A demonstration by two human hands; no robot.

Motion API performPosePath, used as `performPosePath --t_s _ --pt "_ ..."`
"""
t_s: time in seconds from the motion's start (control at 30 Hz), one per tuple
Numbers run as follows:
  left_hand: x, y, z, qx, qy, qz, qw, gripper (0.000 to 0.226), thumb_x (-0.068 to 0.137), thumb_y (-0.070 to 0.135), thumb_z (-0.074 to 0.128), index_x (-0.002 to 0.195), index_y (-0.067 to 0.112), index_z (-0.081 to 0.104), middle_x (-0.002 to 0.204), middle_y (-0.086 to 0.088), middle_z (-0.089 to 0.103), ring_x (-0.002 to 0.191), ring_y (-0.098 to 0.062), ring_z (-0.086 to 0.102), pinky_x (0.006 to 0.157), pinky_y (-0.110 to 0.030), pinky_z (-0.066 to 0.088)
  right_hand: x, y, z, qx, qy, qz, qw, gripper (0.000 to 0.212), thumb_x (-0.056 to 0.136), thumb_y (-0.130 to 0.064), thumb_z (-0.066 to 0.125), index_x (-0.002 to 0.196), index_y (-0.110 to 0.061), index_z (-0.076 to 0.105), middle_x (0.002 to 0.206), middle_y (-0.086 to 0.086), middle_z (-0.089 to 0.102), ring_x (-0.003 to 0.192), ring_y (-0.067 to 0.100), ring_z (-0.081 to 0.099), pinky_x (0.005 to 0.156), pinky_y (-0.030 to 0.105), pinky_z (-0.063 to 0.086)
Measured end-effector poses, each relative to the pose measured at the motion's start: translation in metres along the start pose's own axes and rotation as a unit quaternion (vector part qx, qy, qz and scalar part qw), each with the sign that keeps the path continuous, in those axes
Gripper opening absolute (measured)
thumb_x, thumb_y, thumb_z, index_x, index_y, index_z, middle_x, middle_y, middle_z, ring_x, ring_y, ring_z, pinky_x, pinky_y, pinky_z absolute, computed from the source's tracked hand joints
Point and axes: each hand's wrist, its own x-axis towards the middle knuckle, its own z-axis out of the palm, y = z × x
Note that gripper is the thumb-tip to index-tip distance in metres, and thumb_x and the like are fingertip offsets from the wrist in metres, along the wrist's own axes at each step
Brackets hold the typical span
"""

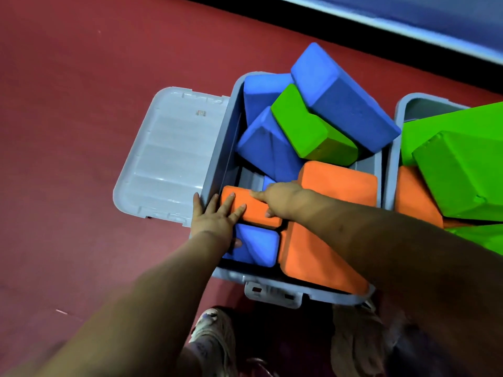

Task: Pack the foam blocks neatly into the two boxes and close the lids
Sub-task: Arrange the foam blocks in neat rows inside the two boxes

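Both hands are low in the middle of the frame, inside the near left corner of the grey box [217, 148]. The left hand [215, 219] lies flat with straight, spread fingers on the small orange block [253, 206]; its thumb touches the blue block [258, 246] just below. The right hand [277, 198] comes from the right, and its fingers press on the top edge of the same orange block. The two hands are near each other but do not touch.

This orange block has its long axis running from left to right in the frame, a little tilted down toward the right. It looks like matte foam with rounded corners. To its right lie two larger orange blocks [340, 183] and [318, 257], flat and close together. In the upper part of the box three blue blocks and one green block [307, 126] stand tilted and pile over the rim; the biggest blue block [343, 96] points its long axis toward the lower right.

The clear lid [166, 159] lies open at the left of the box. A second box [402, 110] stands just at the right edge, with green blocks [462, 170] and orange ones in it.

The floor [81, 91] is a dark red mat. A blue band [435, 20] with a dark strip runs across the upper right corner. The person's shoes [215, 338] show at the bottom
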Motion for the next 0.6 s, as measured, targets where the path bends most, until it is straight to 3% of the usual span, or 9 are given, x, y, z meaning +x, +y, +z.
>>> performPosePath --t_s 0.1,0.2,0.33,0.43,0.5,0.53,0.6 --pt "-0.002 -0.001 -0.002 -0.004 -0.001 -0.002 1.000 0.083 0.089 0.065 0.043 0.148 0.043 -0.010 0.158 0.006 -0.020 0.147 -0.026 -0.012 0.107 -0.065 -0.014 -0.022 0.004 -0.027 0.092 0.088 0.003 0.992 0.068 0.091 -0.032 0.059 0.148 -0.035 0.023 0.136 0.013 0.049 0.122 0.030 0.050 0.097 0.034 0.041" --pt "-0.001 -0.001 0.000 -0.016 -0.006 -0.005 1.000 0.083 0.088 0.065 0.045 0.149 0.043 -0.007 0.159 0.006 -0.018 0.148 -0.025 -0.009 0.107 -0.066 -0.012 -0.071 0.013 -0.035 0.144 0.163 0.002 0.976 0.060 0.091 -0.026 0.060 0.145 -0.026 0.035 0.133 0.008 0.056 0.118 0.023 0.053 0.094 0.025 0.037" --pt "-0.006 0.003 -0.007 -0.036 -0.021 -0.015 0.999 0.079 0.089 0.060 0.048 0.150 0.043 0.000 0.160 0.005 -0.013 0.148 -0.025 -0.004 0.109 -0.067 -0.007 -0.117 0.034 -0.055 0.231 0.287 0.024 0.929 0.048 0.088 -0.019 0.063 0.134 -0.018 0.051 0.109 0.005 0.065 0.099 0.019 0.061 0.086 0.023 0.041" --pt "-0.005 0.011 -0.017 -0.105 -0.070 -0.024 0.992 0.077 0.082 0.059 0.057 0.149 0.038 0.024 0.161 0.002 0.009 0.147 -0.027 0.012 0.108 -0.068 0.007 -0.149 0.042 -0.060 0.330 0.339 0.039 0.880 0.047 0.088 -0.019 0.063 0.133 -0.022 0.051 0.099 0.000 0.063 0.072 0.012 0.058 0.066 0.024 0.045" --pt "-0.005 0.017 -0.032 -0.304 -0.073 -0.036 0.949 0.080 0.073 0.057 0.065 0.142 0.025 0.041 0.149 -0.005 0.041 0.132 -0.027 0.044 0.104 -0.054 0.035 -0.160 0.049 -0.055 0.396 0.346 0.058 0.848 0.049 0.088 -0.020 0.063 0.135 -0.022 0.048 0.101 0.002 0.064 0.071 0.013 0.059 0.059 0.022 0.044" --pt "-0.006 0.022 -0.044 -0.420 -0.055 -0.048 0.905 0.075 0.078 0.046 0.068 0.142 0.015 0.043 0.139 -0.011 0.052 0.119 -0.026 0.055 0.095 -0.042 0.046 -0.162 0.052 -0.052 0.434 0.338 0.069 0.832 0.051 0.088 -0.021 0.063 0.137 -0.021 0.046 0.103 0.004 0.064 0.078 0.016 0.062 0.060 0.022 0.045" --pt "-0.002 0.029 -0.074 -0.588 0.011 -0.073 0.806 0.058 0.089 0.023 0.066 0.139 0.004 0.043 0.127 -0.016 0.059 0.101 -0.025 0.060 0.080 -0.032 0.048 -0.163 0.059 -0.056 0.523 0.304 0.087 0.791 0.053 0.090 -0.024 0.062 0.139 -0.023 0.042 0.102 0.001 0.063 0.091 0.017 0.063 0.068 0.025 0.048"
